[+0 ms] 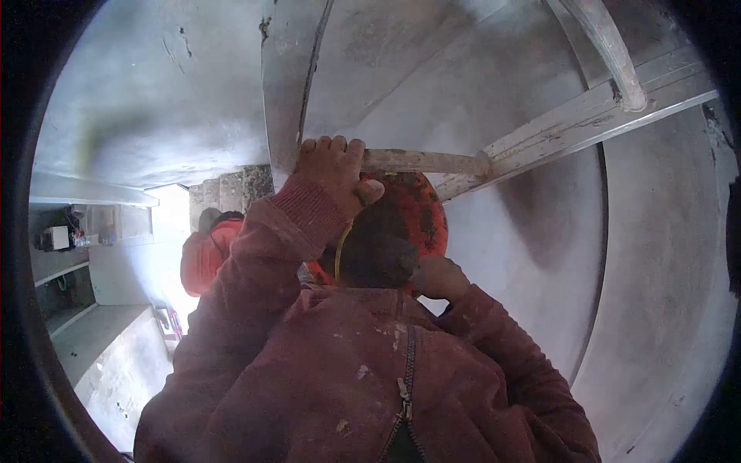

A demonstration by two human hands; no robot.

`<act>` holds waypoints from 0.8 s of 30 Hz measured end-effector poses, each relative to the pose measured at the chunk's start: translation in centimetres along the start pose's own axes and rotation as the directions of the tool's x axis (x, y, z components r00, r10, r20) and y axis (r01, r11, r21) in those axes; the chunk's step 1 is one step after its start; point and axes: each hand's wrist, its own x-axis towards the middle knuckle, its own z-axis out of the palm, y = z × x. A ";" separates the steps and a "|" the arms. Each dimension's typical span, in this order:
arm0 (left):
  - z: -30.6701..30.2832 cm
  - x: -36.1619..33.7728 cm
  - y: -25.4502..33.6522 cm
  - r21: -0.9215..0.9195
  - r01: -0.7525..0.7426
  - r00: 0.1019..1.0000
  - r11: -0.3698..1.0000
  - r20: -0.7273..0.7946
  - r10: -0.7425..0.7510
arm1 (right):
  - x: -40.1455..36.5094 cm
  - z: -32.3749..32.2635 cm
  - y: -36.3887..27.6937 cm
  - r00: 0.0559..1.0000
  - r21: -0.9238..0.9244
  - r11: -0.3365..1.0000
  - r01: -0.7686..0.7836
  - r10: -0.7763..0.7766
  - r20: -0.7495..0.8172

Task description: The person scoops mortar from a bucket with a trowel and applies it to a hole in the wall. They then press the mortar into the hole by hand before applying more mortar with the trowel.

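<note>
My left hand (332, 166) is wrapped over a worn wooden rung (424, 160) of a ladder, its thumb resting on the near side. Just below that rung is a round red-orange container (434, 220) with dark smears and a dark inside, and a thin yellow line runs along its left part. Close to my chest, my right hand (440, 278) is closed at the container's near right edge. From its fingers a dark grey shape (390, 258) juts out to the left; what exactly the hand grips is hidden.
A pale, stained ladder rail (571, 123) slants across the right, with another rung (610, 54) higher up. Bare grey plastered walls (525, 247) surround me. A person in a red top (204, 258) is at the left, beside stone steps (231, 193) and a bright opening. Shelves (65, 297) stand far left.
</note>
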 end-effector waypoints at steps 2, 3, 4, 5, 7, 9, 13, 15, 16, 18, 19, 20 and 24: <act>-0.2 0.0 0.1 -0.012 -0.001 1.000 1.000 -0.024 0.001 | 0.0 0.0 0.6 0.994 0.078 0.994 0.082 -0.075 -0.085; -0.3 0.0 0.1 -0.014 -0.004 1.000 1.000 -0.017 0.003 | -0.3 -0.5 0.4 0.997 0.176 0.982 0.076 -0.072 -0.030; -0.4 0.0 0.1 -0.017 -0.007 1.000 1.000 -0.008 0.007 | -0.3 -0.1 0.9 0.997 0.223 0.972 0.072 -0.072 -0.006; -0.4 0.1 0.0 -0.014 -0.010 1.000 1.000 -0.014 0.010 | -0.2 0.4 1.4 0.997 0.270 0.961 0.065 -0.072 0.019; -0.4 0.2 0.0 0.034 -0.012 0.999 0.999 0.053 0.010 | 0.4 3.1 3.3 0.983 0.404 0.897 0.179 -0.142 -0.119; -1.1 0.1 0.3 -0.023 -0.020 0.999 1.000 0.048 0.021 | -0.2 2.7 2.3 0.995 0.611 0.789 0.071 -0.011 -0.101; -1.8 -0.2 0.4 -0.047 -0.021 0.993 0.999 0.111 0.026 | 0.8 6.1 5.4 0.988 0.846 0.533 -0.019 0.140 -0.066; -0.8 -0.5 0.3 -0.064 -0.028 0.999 0.998 -0.019 0.027 | -0.8 4.3 4.7 0.972 0.720 0.686 0.106 0.080 -0.219; -0.6 -0.7 0.4 -0.079 -0.048 0.989 0.996 -0.144 0.037 | -1.7 3.2 4.3 0.933 0.560 0.801 0.214 0.001 -0.359; -1.3 -0.8 0.6 -0.122 -0.035 0.994 0.992 -0.109 0.021 | -3.4 1.4 4.4 0.938 0.447 0.883 0.141 0.025 -0.345; -1.8 -0.8 0.8 -0.167 -0.026 0.998 0.986 -0.065 0.016 | -4.4 0.4 4.5 0.941 0.334 0.941 0.054 0.064 -0.333; -2.1 -0.9 0.9 -0.168 -0.058 0.998 0.984 -0.046 0.051 | -5.5 -0.6 4.6 0.928 0.327 0.943 0.059 0.069 -0.365; -3.3 -0.9 1.2 -0.180 -0.141 0.987 0.974 0.047 0.152 | -11.0 -6.3 4.9 0.948 0.386 0.905 0.179 -0.054 -0.315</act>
